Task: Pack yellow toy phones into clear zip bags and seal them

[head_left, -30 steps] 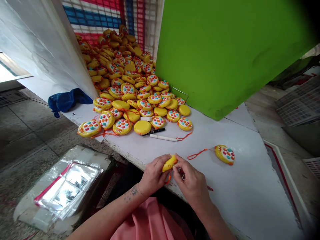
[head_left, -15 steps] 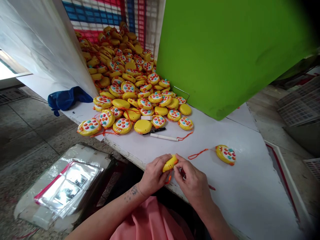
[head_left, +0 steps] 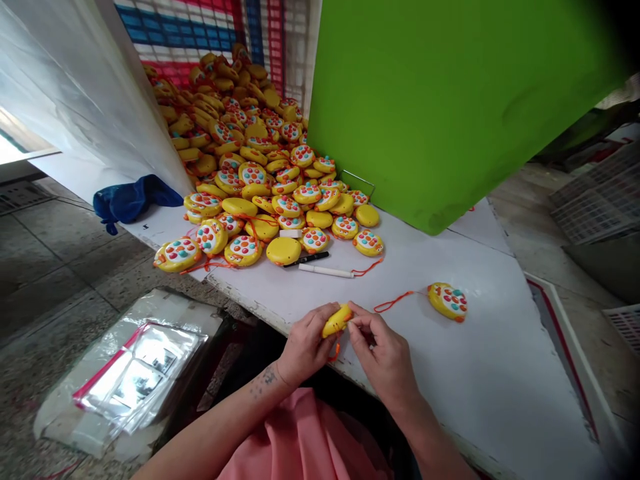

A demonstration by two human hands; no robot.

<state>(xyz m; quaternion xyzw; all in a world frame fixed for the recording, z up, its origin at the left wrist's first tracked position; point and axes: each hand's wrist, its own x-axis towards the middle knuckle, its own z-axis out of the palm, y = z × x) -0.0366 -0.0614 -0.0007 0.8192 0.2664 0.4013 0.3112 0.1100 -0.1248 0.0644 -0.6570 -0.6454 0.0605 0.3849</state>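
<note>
My left hand (head_left: pixel 309 340) is closed round a small yellow toy (head_left: pixel 336 323), held tilted on its edge just above the table's front edge. Its orange cord (head_left: pixel 335 352) hangs down beside the fingers. Thumb and forefinger of my right hand (head_left: pixel 383 343) pinch the toy's right end, by an orange part; whether they also grip something small there is hidden. Right of the hands lies a similar toy (head_left: pixel 449 302), turtle-like, with a white back and coloured dots, its orange cord loop (head_left: pixel 393 302) stretched leftward. Beyond the hands rest a white pen (head_left: pixel 326 271) and a black pen (head_left: pixel 313 259).
A large heap of yellow toys (head_left: pixel 240 207) covers the back left of the white table (head_left: pixel 480 373). Behind it stands a green panel (head_left: pixel 440 100). A blue cloth (head_left: pixel 133 202) lies at left. Beside the table, clear plastic bags (head_left: pixel 145 377) lie on a wrapped stack.
The view has shifted slightly. Both hands stay on the same toy, the right fingers bending a little differently at its end. A red stick-like end seen by the right wrist is now out of sight.
</note>
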